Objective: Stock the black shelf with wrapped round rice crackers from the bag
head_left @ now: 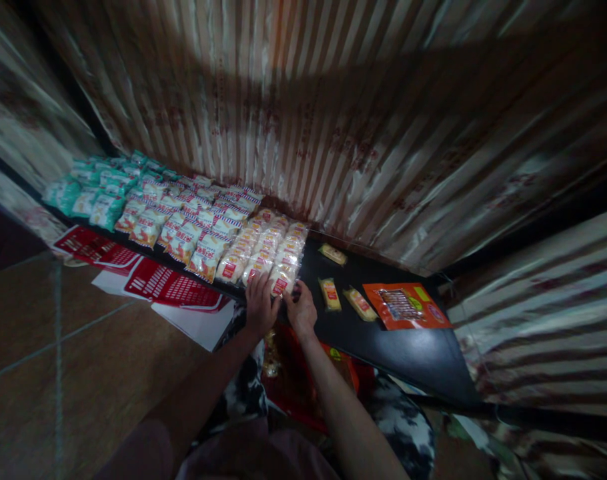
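My left hand (260,303) and my right hand (301,310) meet at the front end of the rightmost row of small clear-wrapped snack packets. Between them is a pale snack packet (282,284) with a red label, its lower edge pinched by my fingers and thumbs. The left fingers also lie against the front packet of the neighbouring row (257,264). These rows stand packed closely on a black shelf (403,350). Right of my hands, loose yellowish snack packets (330,294) lie apart on the shelf.
White-and-orange snack bags (181,233) and green bags (107,211) fill the left of the shelf. An orange pouch (406,305) lies at right. Below are red basket-shaped signs (171,283) and, at my lap, a red container (296,403). A striped sheet (303,120) hangs behind.
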### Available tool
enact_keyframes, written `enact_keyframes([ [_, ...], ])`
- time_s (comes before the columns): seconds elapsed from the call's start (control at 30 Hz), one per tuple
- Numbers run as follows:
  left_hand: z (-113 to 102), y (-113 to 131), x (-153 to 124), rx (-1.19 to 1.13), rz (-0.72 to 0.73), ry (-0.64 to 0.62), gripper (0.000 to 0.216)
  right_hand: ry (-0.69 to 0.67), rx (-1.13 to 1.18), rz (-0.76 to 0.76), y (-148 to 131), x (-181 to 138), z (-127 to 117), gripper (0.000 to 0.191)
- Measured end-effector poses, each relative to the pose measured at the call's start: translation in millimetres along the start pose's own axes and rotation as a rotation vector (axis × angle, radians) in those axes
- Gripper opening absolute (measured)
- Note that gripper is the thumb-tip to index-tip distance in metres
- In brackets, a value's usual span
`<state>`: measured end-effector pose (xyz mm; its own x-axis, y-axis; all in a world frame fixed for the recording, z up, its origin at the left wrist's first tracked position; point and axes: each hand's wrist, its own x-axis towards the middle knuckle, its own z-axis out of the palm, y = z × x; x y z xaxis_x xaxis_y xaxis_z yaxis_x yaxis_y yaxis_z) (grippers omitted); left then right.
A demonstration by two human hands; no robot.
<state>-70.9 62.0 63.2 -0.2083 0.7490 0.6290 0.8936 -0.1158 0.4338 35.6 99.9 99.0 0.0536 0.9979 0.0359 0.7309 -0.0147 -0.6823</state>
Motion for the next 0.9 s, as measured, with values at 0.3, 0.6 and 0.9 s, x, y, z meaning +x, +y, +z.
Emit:
enact_keyframes([
  [0.3,-3.5,-8.6,-3.6,0.088,-0.046,-0.017,0.051,0.022,-0.045,-0.020,-2.0,-0.9,-0.2,0.047],
  [0.6,-2.2,-9.4,-1.0,0.063,-0.044,-0.031,0.049,0.016,-0.089,-0.010,-2.1,3.4,1.0,0.047],
  [0.9,-0.1,-12.1,-1.3,0.074,-0.028,-0.032,0.049,-0.018,-0.114,-0.003,-3.1,6.6,-0.1,0.046],
])
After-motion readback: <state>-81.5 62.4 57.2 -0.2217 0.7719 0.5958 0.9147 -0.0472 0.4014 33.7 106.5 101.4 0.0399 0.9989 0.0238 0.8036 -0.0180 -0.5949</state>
